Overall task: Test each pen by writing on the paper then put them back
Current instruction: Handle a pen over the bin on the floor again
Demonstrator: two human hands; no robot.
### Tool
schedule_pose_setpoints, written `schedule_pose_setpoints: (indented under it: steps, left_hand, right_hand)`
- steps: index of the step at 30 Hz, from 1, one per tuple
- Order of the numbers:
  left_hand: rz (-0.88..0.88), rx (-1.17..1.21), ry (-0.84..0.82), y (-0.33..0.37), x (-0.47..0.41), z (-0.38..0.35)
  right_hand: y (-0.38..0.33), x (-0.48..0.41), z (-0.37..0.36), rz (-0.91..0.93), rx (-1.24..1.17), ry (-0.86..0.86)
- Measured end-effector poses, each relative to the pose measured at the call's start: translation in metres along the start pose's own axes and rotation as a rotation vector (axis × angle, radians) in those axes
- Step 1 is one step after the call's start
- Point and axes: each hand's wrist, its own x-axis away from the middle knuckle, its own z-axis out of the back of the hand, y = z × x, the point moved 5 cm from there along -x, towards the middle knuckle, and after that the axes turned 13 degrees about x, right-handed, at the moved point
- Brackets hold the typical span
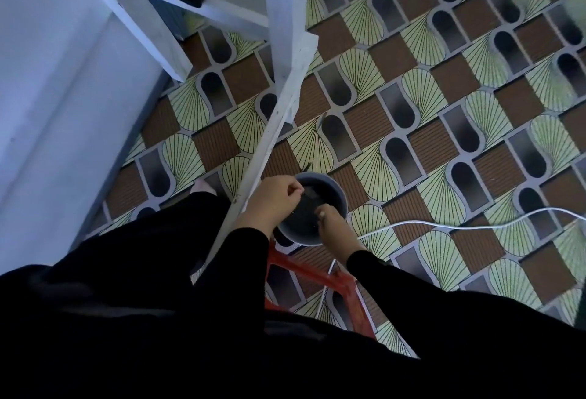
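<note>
Patterned floor [412, 87] — hands [272, 198] at cup [341, 198].

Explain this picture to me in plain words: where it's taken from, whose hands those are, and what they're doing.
There is no machine here. A camera worn on a person's head looks down at their own two hands in black sleeves. The left hand and right hand reach into a round grey cup held above a patterned floor. The left fingers seem to pinch something thin and dark, perhaps a pen; it is too dim to tell. A white frame, a red stool and a white cable are nearby.
</note>
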Motion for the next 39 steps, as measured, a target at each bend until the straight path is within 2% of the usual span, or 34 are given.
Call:
schedule_pose_setpoints:
  steps: [8, 11, 14, 17, 20, 26, 35, 39]
  left_hand:
    - [0.018, -0.002, -0.024, -0.008, -0.005, -0.01]
    - [0.033, 0.013, -0.014, -0.01, -0.005, -0.008]
    - [0.056, 0.002, -0.022, -0.014, -0.004, -0.008]
    - [0.092, -0.031, -0.032, -0.02, -0.002, -0.008]
    - [0.13, -0.034, -0.004, -0.025, -0.001, -0.003]
    - [0.179, 0.012, 0.184, -0.041, -0.001, 0.027]
    - [0.092, 0.045, 0.158, -0.017, 0.01, 0.031]
    - [0.053, 0.038, 0.206, 0.005, 0.03, 0.041]
  right_hand:
    - [0.001, -0.009, -0.01, -0.044, 0.088, -0.047]
    - [0.005, -0.006, -0.009, -0.071, 0.134, 0.004]
    - [0.007, 0.0, -0.004, -0.094, 0.311, 0.06]
    - [0.007, 0.006, -0.003, -0.085, 0.374, 0.098]
    - [0.006, 0.007, -0.001, -0.086, 0.358, 0.114]
    - [0.008, 0.003, 0.011, -0.148, 0.282, 0.165]
    - [-0.007, 0.013, 0.03, -0.112, 0.197, 0.222]
    - [-0.021, 0.025, 0.051, -0.061, 0.091, 0.277]
